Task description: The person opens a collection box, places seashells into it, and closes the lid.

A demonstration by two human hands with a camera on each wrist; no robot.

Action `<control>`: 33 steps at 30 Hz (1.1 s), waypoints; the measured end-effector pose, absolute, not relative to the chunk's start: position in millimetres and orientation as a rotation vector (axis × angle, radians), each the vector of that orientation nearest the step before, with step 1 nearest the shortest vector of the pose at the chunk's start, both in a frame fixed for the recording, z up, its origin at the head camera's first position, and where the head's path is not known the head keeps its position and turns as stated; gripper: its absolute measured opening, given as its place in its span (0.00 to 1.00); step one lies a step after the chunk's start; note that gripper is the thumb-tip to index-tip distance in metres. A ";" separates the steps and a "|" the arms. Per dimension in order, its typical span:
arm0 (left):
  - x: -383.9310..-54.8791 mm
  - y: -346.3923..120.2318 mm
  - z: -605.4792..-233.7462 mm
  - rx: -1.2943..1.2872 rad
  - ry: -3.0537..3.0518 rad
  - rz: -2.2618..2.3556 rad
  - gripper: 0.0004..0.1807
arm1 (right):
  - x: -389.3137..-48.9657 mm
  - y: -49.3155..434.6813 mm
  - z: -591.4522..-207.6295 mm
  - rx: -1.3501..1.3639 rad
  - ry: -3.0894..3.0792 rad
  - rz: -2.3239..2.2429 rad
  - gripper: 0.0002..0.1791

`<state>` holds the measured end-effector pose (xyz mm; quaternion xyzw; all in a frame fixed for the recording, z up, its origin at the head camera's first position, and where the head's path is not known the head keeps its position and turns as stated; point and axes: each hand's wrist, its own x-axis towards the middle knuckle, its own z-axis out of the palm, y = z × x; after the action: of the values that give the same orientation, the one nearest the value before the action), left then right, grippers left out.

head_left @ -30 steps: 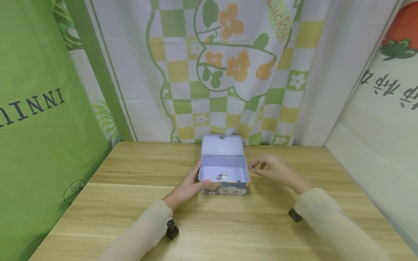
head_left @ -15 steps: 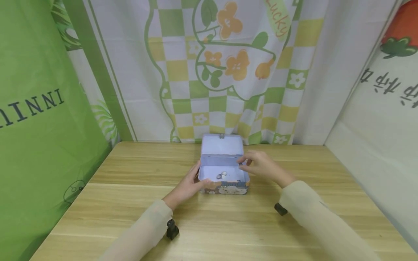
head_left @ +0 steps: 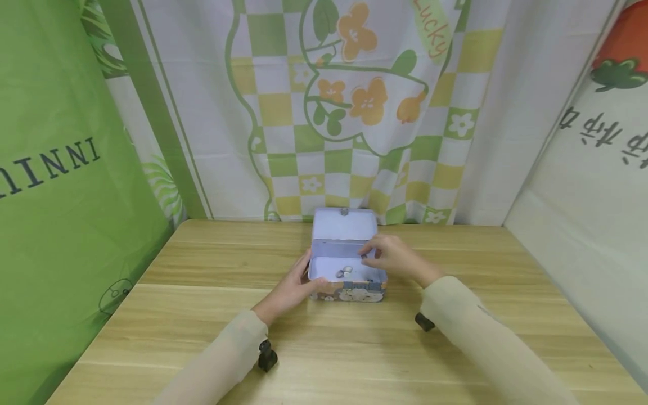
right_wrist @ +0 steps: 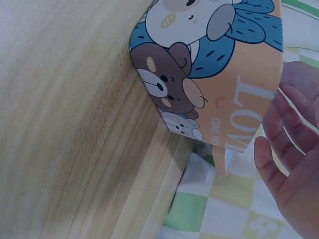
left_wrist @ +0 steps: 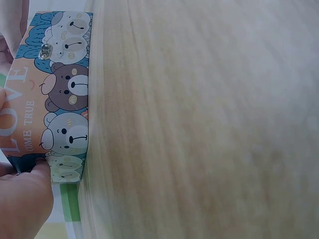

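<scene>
Tin box (head_left: 361, 292) is sitting near the back edge of the wooden counter (head_left: 324, 349), lid (head_left: 344, 225) flipped up and leaning back toward the checkered curtain (head_left: 314, 112), little metal clasp (head_left: 344, 212) at the top of it. Left hand (head_left: 296, 284) has the front left corner: thumb on the front panel, the other fingers along the left side, so it's a pretty snug grip. Right hand (head_left: 390, 254) is over the right side of the box, fingers nearly closed, with what looks like a small dark piece (head_left: 363, 256) pinched between thumb and fingertip. It's too tiny to say what it is, and the right wrist view doesn't show it at all, just the half-curled fingers beside the box. Inside there's a little cluster of pebble-like bits (head_left: 347, 270) on the pale floor, some whitish, one greyer, plus another dark speck (head_left: 370, 280) by the front right corner. Both wrist views show cartoon bears and "LOVE COME TRUE" on an orange panel. Pale sleeves (head_left: 476, 320) on both arms, black gadget (head_left: 267, 356) under each wrist.
</scene>
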<state>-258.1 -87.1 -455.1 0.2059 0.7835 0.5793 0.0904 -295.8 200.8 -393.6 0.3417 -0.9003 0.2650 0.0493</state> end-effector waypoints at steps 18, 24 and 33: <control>-257.3 -86.0 -453.8 0.648 2.302 1.748 0.52 | -296.4 191.4 -394.7 0.966 -2.829 0.715 0.11; -257.1 -85.3 -452.2 0.646 2.291 1.749 0.51 | -295.3 191.3 -395.2 0.945 -2.826 0.743 0.14; -258.5 -85.4 -455.1 0.634 2.294 1.757 0.52 | -290.8 197.3 -396.5 0.953 -2.817 0.728 0.13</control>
<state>-258.5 -85.4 -455.1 0.2136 0.7723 0.5913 0.0914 -290.8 197.3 -396.5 0.3109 -0.9194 0.2375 0.0398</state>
